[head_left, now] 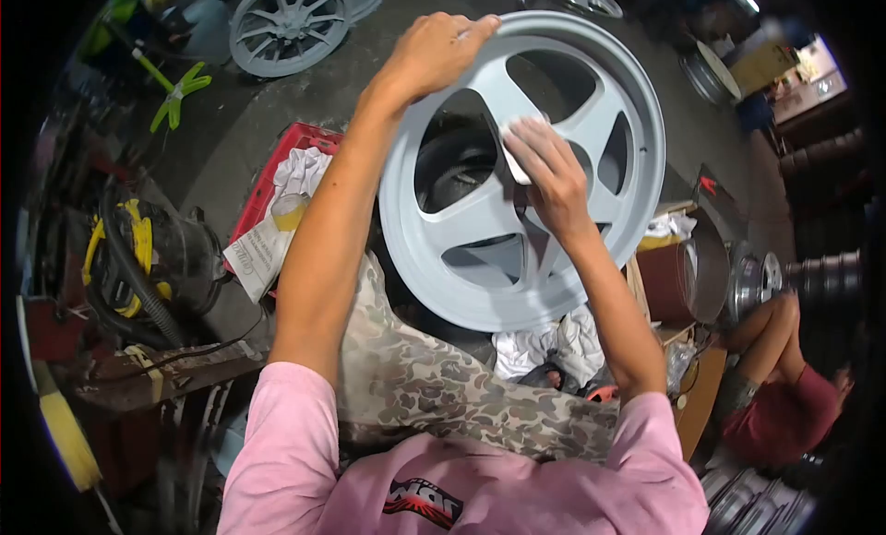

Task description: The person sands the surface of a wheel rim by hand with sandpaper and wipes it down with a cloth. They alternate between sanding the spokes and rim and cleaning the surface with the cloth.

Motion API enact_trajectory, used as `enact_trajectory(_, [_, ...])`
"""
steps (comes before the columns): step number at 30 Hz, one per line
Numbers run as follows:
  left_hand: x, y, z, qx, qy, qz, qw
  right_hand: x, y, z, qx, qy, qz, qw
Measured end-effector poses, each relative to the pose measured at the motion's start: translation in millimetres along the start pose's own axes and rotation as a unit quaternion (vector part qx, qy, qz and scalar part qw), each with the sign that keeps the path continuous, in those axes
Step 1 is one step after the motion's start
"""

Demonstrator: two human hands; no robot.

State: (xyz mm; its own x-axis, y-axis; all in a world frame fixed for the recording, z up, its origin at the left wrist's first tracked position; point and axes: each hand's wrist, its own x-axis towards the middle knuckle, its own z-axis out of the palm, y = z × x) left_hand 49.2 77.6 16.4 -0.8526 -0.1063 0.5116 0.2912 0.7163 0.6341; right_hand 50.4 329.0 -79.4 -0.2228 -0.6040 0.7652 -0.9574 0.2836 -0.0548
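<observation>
A large light-grey wheel rim (463,217) with wide spokes is tilted in front of me, above my camouflage-covered lap. My left hand (441,51) grips the rim's upper left edge, fingers wrapped over the lip. Near the hub, my right hand (551,171) presses a white pad (514,157) against a spoke; its fingers look slightly blurred. Part of the pad is hidden under the fingers. Behind the openings between the spokes a dark round shape, perhaps a tyre, shows.
A red crate (261,194) with white cloths and paper stands left of the rim. Further left is a black and yellow vacuum (185,258). Another spoked wheel (289,28) lies at the upper left. A person in a red shirt (780,415) sits at the lower right, near stacked rims (757,507).
</observation>
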Motion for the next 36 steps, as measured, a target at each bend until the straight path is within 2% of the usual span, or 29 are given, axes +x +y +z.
enact_trajectory(3, [-2.5,1.0,-2.2,-0.011,-0.013,-0.03,0.999,55.6,2.0,15.9,-0.005,0.017,-0.009,1.0])
enact_trajectory(5, [-3.7,-6.2,-2.2,-0.016,-0.017,-0.032,0.999,76.8,-0.4,23.0,0.005,-0.036,-0.025,0.999])
enact_trajectory(7, [-1.5,-15.1,0.7,-0.033,0.007,-0.014,0.999,51.4,3.8,13.2,-0.013,-0.013,-0.044,0.999])
enact_trajectory(9, [1.5,-11.6,1.3,-0.03,0.003,-0.024,0.999,1.5,10.1,0.2,-0.017,0.017,0.0,1.0])
enact_trajectory(11, [4.4,-7.5,0.8,-0.016,-0.02,-0.043,0.999,-9.3,12.0,-3.4,-0.031,0.01,0.015,0.999])
enact_trajectory(15, [-1.5,-1.7,-7.3,-0.009,-0.031,-0.054,0.998,64.9,8.7,13.6,-0.01,0.017,0.0,1.0])
enact_trajectory(17, [-2.9,-7.6,-9.2,-0.027,-0.04,-0.061,0.997,76.0,8.4,22.1,-0.01,0.031,0.0,0.999])
enact_trajectory(18, [-0.5,-9.1,-9.9,-0.027,-0.039,-0.056,0.997,67.6,8.5,18.2,-0.014,0.034,-0.001,0.999])
enact_trajectory(21, [1.9,-9.2,-5.6,-0.021,-0.043,-0.073,0.996,-11.3,14.5,1.8,-0.024,0.051,0.078,0.995])
enact_trajectory(24, [-2.1,-3.6,1.6,-0.029,-0.078,-0.085,0.993,-15.9,6.8,-1.8,-0.024,0.057,0.087,0.994])
enact_trajectory(26, [-3.6,-12.5,-1.1,-0.037,-0.039,-0.044,0.998,28.9,2.4,9.5,-0.001,0.053,0.068,0.996])
enact_trajectory(29, [-3.0,-16.7,-8.3,-0.038,-0.058,-0.065,0.995,50.3,2.3,17.5,0.018,0.052,0.046,0.997])
enact_trajectory(33, [4.5,-11.4,-7.0,-0.012,-0.053,-0.069,0.996,-27.6,19.4,-17.3,-0.031,0.037,0.085,0.995])
enact_trajectory(36, [1.2,-5.5,-1.1,-0.048,-0.017,-0.015,0.999,-25.3,16.6,-7.8,-0.035,0.049,0.096,0.994])
